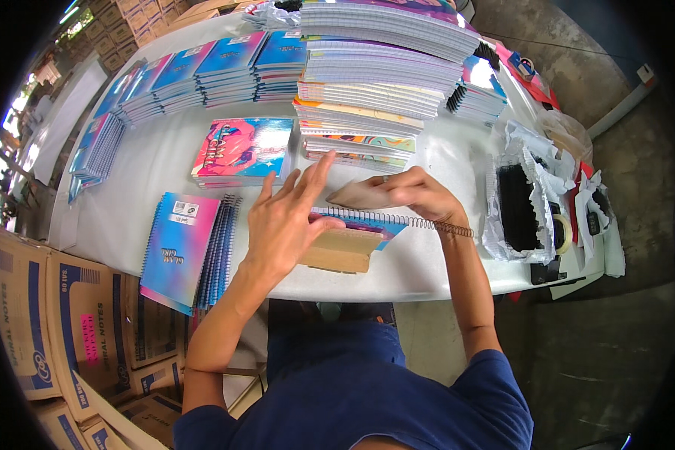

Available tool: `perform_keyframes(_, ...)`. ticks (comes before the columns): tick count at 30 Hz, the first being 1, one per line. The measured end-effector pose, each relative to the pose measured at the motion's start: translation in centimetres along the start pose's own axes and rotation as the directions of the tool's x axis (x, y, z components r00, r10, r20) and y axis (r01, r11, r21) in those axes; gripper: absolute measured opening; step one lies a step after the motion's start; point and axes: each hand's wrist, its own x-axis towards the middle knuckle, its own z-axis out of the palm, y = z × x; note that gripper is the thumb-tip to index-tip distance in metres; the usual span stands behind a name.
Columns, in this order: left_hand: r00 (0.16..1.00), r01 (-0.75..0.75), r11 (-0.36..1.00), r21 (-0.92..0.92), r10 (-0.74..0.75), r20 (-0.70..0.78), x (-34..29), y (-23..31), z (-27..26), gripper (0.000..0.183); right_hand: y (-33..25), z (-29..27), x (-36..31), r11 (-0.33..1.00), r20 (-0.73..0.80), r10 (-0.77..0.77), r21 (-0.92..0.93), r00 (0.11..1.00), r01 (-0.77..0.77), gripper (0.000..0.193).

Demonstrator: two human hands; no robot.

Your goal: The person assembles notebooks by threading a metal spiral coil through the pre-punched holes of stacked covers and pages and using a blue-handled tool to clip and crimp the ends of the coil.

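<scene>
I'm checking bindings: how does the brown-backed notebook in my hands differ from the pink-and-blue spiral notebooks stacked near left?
The brown-backed notebook has a dark coil jutting past its right end; the pink-and-blue spiral notebooks show no such tail. The first stands spine-up; the others lie stacked. Both show coils along an edge.

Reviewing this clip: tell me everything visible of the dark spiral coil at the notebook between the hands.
The dark spiral coil looks like thin wire, perhaps metal, wound in small, even loops. Loops line the upper edge of the blue notebook; the rest sticks out rightward past its corner, bare and springlike. It dips slightly toward the right. The free end crosses in front of the right hand at the wrist; whether it touches there is unclear.
</scene>
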Motion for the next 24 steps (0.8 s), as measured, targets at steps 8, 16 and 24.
perform_keyframes(8, 1.0, 0.023, 0.997, 0.073, -0.022, -0.015, -0.2, -0.9, -0.4, 0.105, -0.5, 0.8, 1.5, 0.996, 0.0, 0.031, -0.088, 1.0, -0.031, 0.041)
perform_keyframes(16, 0.986, 0.168, 0.984, -0.059, -0.169, -0.002, -1.3, -2.3, -1.4, 0.106, -0.6, 1.2, 3.3, 0.998, 0.045, 0.024, 0.061, 0.999, -0.026, 0.04)
perform_keyframes(24, 0.915, 0.323, 0.763, -0.56, -0.403, -0.022, -2.8, -4.5, 0.1, 0.11, 0.2, 0.6, 3.7, 0.996, 0.026, 0.044, 0.072, 0.999, -0.045, 0.044)
